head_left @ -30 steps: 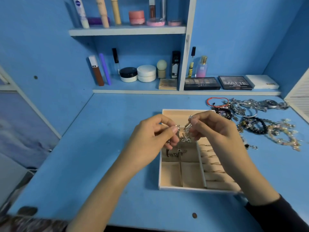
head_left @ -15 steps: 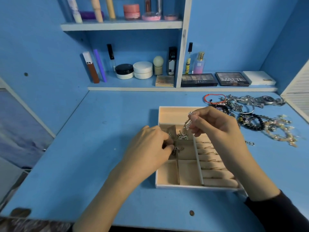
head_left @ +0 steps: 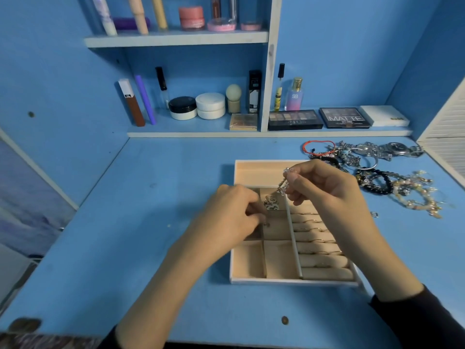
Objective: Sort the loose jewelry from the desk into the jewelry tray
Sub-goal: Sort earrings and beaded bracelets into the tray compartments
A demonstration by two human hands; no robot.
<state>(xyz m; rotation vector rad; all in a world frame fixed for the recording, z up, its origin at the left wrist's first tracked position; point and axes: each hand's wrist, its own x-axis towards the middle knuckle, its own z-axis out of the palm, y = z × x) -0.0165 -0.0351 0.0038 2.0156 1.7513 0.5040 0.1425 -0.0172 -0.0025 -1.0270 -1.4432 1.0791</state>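
Note:
A beige jewelry tray (head_left: 254, 280) lies on the blue desk, with small square compartments on its left and ring rolls (head_left: 324, 260) on its right. My right hand (head_left: 324, 187) pinches the top of a silver charm bracelet (head_left: 273, 201), whose lower end is coiled in a middle compartment. My left hand (head_left: 231, 217) reaches into the tray's left side, its fingertips closed on a small dark piece at the compartment divider. A heap of loose jewelry (head_left: 392, 180) lies on the desk to the right of the tray: black bead bracelets, a pearl string, a red cord.
Silver watches (head_left: 397, 149) lie at the back right of the desk. The low shelf behind holds eyeshadow palettes (head_left: 294, 119), cream jars (head_left: 210, 105) and bottles. A white louvred panel (head_left: 448, 127) stands at the right edge.
My left hand has dropped from beside the right hand down into the tray's left compartments. The bracelet's lower end has settled into a compartment while my right hand stays raised.

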